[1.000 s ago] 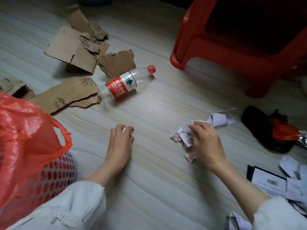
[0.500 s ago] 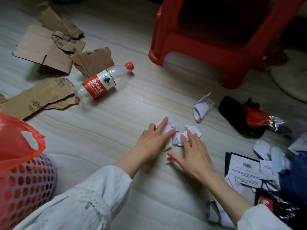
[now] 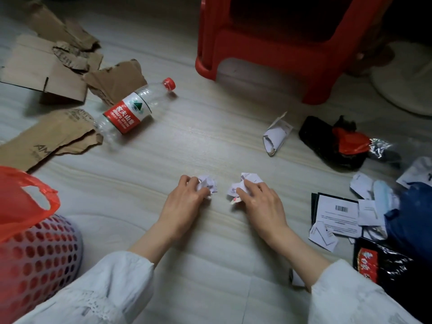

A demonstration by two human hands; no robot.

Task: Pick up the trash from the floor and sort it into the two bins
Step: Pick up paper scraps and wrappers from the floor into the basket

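My left hand is closed on a crumpled white paper wad low over the pale floor. Just to its right, my right hand grips a second bunch of crumpled paper scraps, with a small scrap under its thumb. A perforated basket lined with a red plastic bag stands at the lower left. A clear plastic bottle with a red label and cap lies on its side at the upper left. A curled white paper piece lies beyond my right hand.
Torn brown cardboard is spread over the upper left floor. A red plastic stool stands at the top. On the right lie a black and red wrapper, printed papers, a dark snack bag and blue cloth.
Both hands have pulled back toward me and closed, each bunching up part of the paper scraps; earlier they lay flatter over the pile. The view has shifted right.
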